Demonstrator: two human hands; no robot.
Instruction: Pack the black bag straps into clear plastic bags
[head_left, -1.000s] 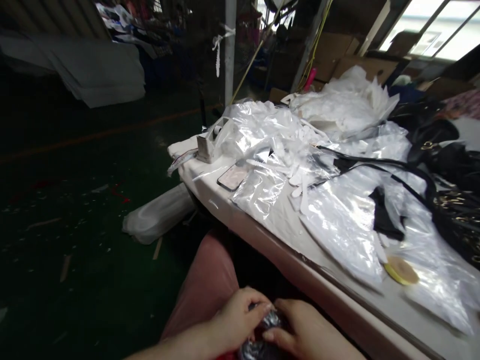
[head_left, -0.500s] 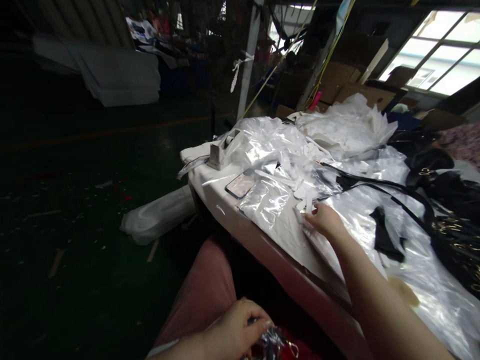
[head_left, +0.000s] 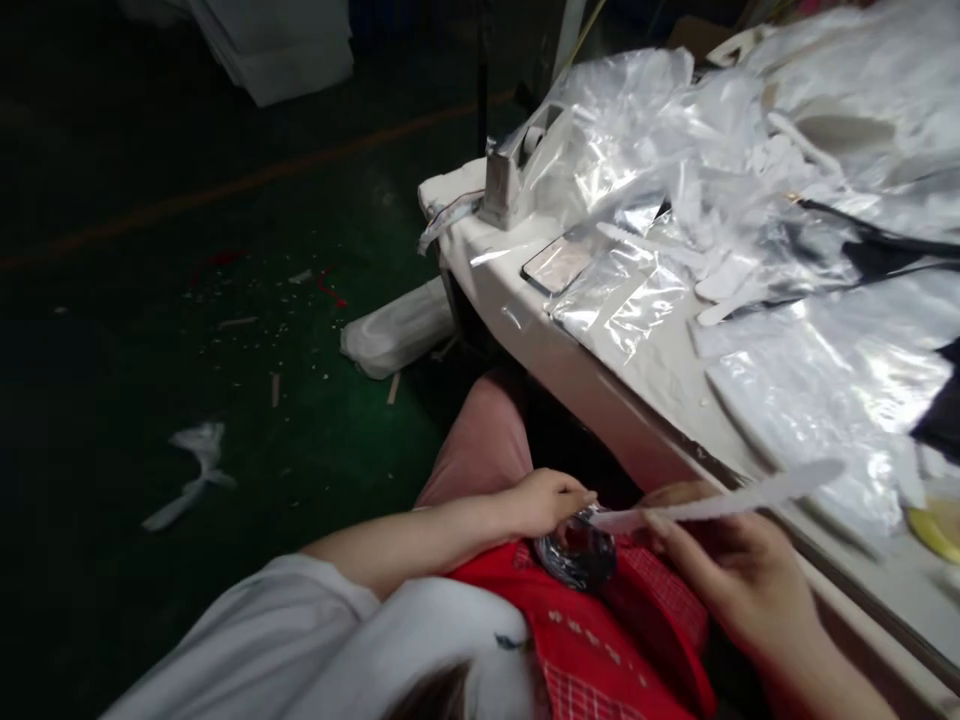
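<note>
Over the red cloth (head_left: 600, 655) sits a dark, shiny coil (head_left: 574, 574), its rim held in the grip of the left hand (head_left: 551, 503) at eleven o'clock. At three o'clock, the right hand (head_left: 731, 550) pinches a white strip (head_left: 765, 490), one end apparently meeting the coil. Bracing the coil and pinching near that end should aid control. Farther, at twelve o'clock, a phone (head_left: 559, 263) lies on the desk (head_left: 577, 385).

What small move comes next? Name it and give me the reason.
Probably guide the white strip through the ring-shaped dark bundle: the right hand pinches the strip, one end appears at the bundle, and the left hand holds the bundle's upper edge.
</note>
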